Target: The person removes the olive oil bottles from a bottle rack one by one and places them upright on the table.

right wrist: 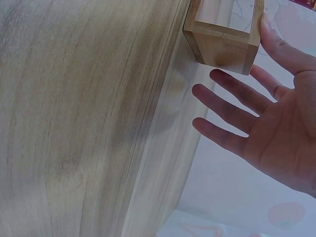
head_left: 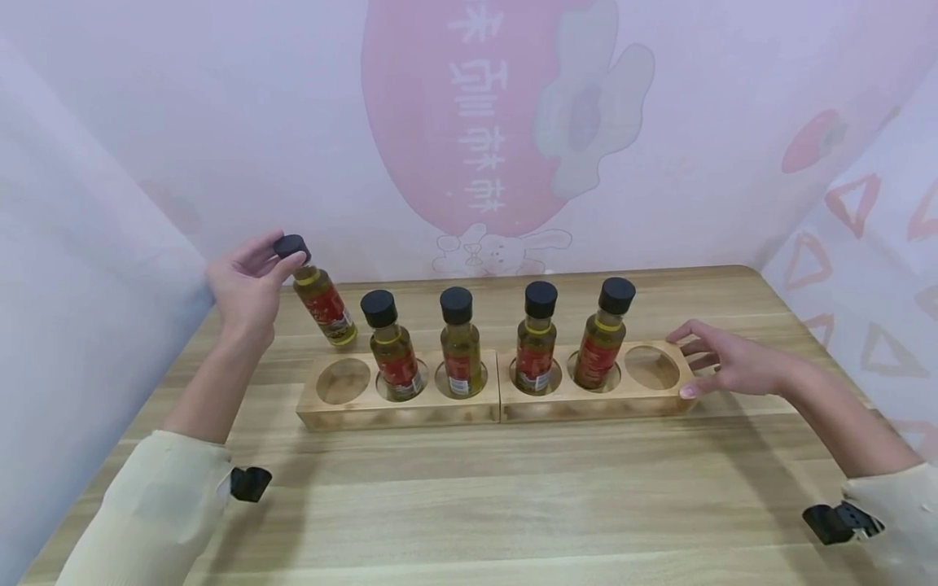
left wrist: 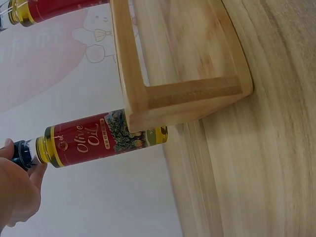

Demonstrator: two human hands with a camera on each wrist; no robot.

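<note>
My left hand (head_left: 245,289) pinches the black cap of an olive oil bottle (head_left: 326,305) between thumb and fingers. The bottle leans, its base just behind the left end of a wooden bottle rack (head_left: 440,415). In the left wrist view the red label of this bottle (left wrist: 86,140) reads "Olive Oil", and the rack's end hides part of its lower side. At the far right end of the wooden rack, my right hand (head_left: 733,362) holds the end between thumb and index finger. Its other fingers (right wrist: 227,121) extend loosely beside the end in the right wrist view.
Several more olive oil bottles (head_left: 460,358) stand in the rack's middle holes. Both end holes, left (head_left: 343,381) and right (head_left: 652,368), hold no bottle. A seam divides the rack in the middle. Printed white curtains (head_left: 293,122) hang behind and beside the wooden table (head_left: 476,505).
</note>
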